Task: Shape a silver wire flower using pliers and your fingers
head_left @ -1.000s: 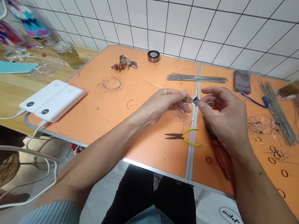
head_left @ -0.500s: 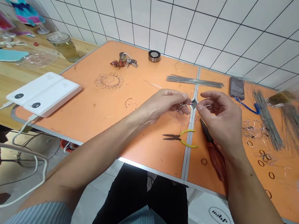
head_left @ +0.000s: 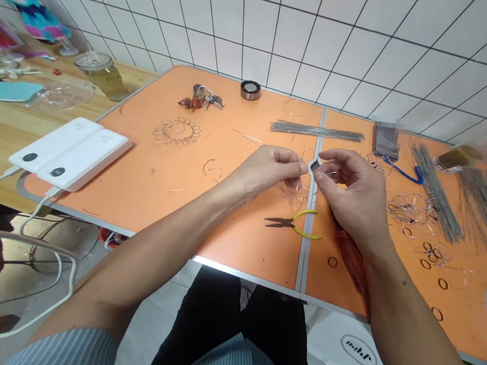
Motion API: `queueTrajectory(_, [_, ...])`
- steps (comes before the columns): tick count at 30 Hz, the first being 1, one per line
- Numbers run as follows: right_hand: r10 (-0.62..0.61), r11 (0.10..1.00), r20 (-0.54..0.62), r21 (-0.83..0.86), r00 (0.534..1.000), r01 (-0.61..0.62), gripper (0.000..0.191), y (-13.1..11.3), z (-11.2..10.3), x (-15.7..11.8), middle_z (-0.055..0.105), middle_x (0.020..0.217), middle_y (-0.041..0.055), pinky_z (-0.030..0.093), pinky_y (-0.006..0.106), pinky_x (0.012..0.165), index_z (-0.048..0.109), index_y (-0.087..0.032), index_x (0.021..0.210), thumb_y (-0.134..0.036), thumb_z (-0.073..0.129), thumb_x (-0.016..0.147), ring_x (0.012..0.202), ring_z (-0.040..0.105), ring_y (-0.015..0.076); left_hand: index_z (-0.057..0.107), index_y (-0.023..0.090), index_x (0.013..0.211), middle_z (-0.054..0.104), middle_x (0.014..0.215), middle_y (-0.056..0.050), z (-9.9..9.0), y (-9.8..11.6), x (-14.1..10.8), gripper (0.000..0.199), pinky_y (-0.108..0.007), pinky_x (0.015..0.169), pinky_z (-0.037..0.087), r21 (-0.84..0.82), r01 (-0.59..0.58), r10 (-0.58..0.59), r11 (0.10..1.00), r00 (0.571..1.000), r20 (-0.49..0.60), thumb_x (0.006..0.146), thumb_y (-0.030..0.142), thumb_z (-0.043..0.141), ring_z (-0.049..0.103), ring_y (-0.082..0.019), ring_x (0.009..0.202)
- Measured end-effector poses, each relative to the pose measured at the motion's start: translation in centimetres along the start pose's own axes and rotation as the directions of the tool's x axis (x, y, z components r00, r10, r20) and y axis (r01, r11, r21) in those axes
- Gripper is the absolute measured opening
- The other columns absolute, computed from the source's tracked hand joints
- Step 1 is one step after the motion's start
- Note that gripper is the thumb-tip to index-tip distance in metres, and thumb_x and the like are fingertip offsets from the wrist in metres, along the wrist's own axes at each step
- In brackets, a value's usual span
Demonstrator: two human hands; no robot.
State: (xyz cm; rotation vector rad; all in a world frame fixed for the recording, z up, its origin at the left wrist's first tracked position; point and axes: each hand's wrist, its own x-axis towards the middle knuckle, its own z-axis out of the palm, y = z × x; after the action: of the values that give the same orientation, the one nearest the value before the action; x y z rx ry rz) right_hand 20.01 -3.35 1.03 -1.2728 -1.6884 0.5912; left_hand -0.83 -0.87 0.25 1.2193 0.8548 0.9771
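Note:
My left hand pinches a thin wire above the middle of the orange table, its loops hanging below the fingers. My right hand is closed close by, thumb and forefinger together on the wire near the table's seam. The fine wire work shows between and under my hands, partly hidden by the fingers. Small pliers with yellow handles lie just below my hands. Larger red-handled pliers lie under my right wrist, largely covered. A finished-looking ring of wire loops lies flat to the left.
Straight wires lie in a bundle behind my hands. At right are a phone, more wire bundles, tangled wire pieces and small dark rings. Keys, a round metal tin and white power banks stand left.
My right hand has shifted slightly left and its fingertips are nearer my left hand. Both hands keep their pinch on the wire. The things on the table have stayed put.

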Motion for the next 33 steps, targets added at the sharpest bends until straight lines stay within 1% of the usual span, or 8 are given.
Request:
queueTrajectory(5, [0.018, 0.999, -0.010, 0.027, 1.000, -0.017, 0.023, -0.1, -0.3, 0.1, 0.083, 0.098, 0.0023, 0.067, 0.045, 0.092, 0.080, -0.030, 0.113, -0.026, 0.083, 0.091, 0.094, 0.081, 0.0255, 0.079, 0.017, 0.075, 0.077, 0.072, -0.005, 0.0, -0.1, 0.1, 0.019, -0.031, 0.080, 0.057, 0.017, 0.000, 0.001, 1.000, 1.000, -0.030, 0.090, 0.026, 0.085, 0.068, -0.014, 0.071])
queueTrajectory(10, [0.074, 0.989, -0.061, 0.130, 0.995, -0.065, 0.010, -0.2, -1.3, 0.5, 0.084, 0.098, 0.0029, 0.068, 0.047, 0.097, 0.081, -0.031, 0.109, -0.034, 0.082, 0.099, 0.096, 0.081, 0.0262, 0.077, 0.017, 0.074, 0.078, 0.073, -0.005, -0.2, 0.2, 0.1, 0.025, -0.030, 0.081, 0.058, -0.026, 0.022, -0.023, 0.999, 0.999, -0.032, 0.088, 0.033, 0.091, 0.069, -0.014, 0.071])
queueTrajectory(16, [0.055, 0.993, -0.046, 0.106, 0.997, -0.050, 0.014, -0.1, -1.3, 0.4, 0.086, 0.098, 0.0034, 0.067, 0.044, 0.093, 0.082, -0.029, 0.108, -0.040, 0.083, 0.100, 0.095, 0.081, 0.0254, 0.076, 0.018, 0.074, 0.080, 0.077, -0.006, -0.5, -0.3, 0.3, 0.033, -0.030, 0.081, 0.058, -0.023, 0.001, -0.002, 1.000, 0.999, -0.041, 0.087, 0.043, 0.094, 0.071, -0.014, 0.073])
queueTrajectory(21, [0.049, 0.997, -0.056, 0.063, 0.997, -0.045, 0.015, -0.1, -0.7, 0.1, 0.086, 0.102, 0.0035, 0.067, 0.044, 0.089, 0.083, -0.029, 0.108, -0.034, 0.086, 0.094, 0.096, 0.082, 0.0258, 0.076, 0.019, 0.075, 0.081, 0.079, -0.005, -0.6, -0.6, 0.5, 0.042, -0.030, 0.082, 0.058, -0.044, -0.019, 0.016, 0.999, 0.998, -0.068, 0.080, 0.053, 0.100, 0.071, -0.015, 0.075])
queueTrajectory(24, [0.026, 1.000, -0.070, 0.016, 0.997, -0.025, 0.014, 0.0, -0.3, 0.1, 0.088, 0.101, 0.0033, 0.067, 0.044, 0.090, 0.084, -0.028, 0.104, -0.028, 0.084, 0.090, 0.095, 0.083, 0.0255, 0.074, 0.019, 0.074, 0.080, 0.077, -0.004, -0.4, -0.4, 0.5, 0.042, -0.029, 0.081, 0.058, -0.052, -0.012, 0.007, 0.999, 0.996, -0.086, 0.078, 0.052, 0.101, 0.070, -0.014, 0.073])
queueTrajectory(27, [0.019, 1.000, -0.080, -0.012, 0.997, -0.020, 0.005, 0.0, -0.2, 0.2, 0.088, 0.098, 0.0027, 0.067, 0.044, 0.089, 0.082, -0.029, 0.095, -0.026, 0.080, 0.092, 0.092, 0.082, 0.0252, 0.073, 0.019, 0.074, 0.079, 0.075, -0.004, -0.2, -0.2, 0.4, 0.042, -0.029, 0.079, 0.057, -0.049, 0.000, -0.004, 0.999, 0.996, -0.088, 0.078, 0.050, 0.102, 0.070, -0.014, 0.071])
queueTrajectory(30, [0.031, 0.999, -0.090, -0.030, 0.995, -0.034, 0.007, 0.1, -0.3, 0.2, 0.086, 0.091, 0.0022, 0.066, 0.044, 0.084, 0.080, -0.029, 0.087, -0.025, 0.078, 0.092, 0.086, 0.080, 0.0251, 0.073, 0.019, 0.074, 0.079, 0.075, -0.004, -0.2, -0.1, 0.4, 0.041, -0.030, 0.079, 0.057, -0.052, 0.006, -0.010, 0.999, 0.997, -0.083, 0.079, 0.048, 0.101, 0.070, -0.014, 0.070])
queueTrajectory(33, [0.041, 0.999, -0.092, -0.016, 0.995, -0.043, 0.006, 0.2, -0.2, 0.3, 0.086, 0.091, 0.0027, 0.065, 0.044, 0.083, 0.079, -0.029, 0.086, -0.025, 0.079, 0.092, 0.086, 0.080, 0.0254, 0.073, 0.019, 0.073, 0.079, 0.075, -0.004, -0.3, -0.2, 0.4, 0.038, -0.029, 0.079, 0.057, -0.060, -0.001, -0.003, 0.998, 0.997, -0.071, 0.080, 0.046, 0.099, 0.070, -0.013, 0.071])
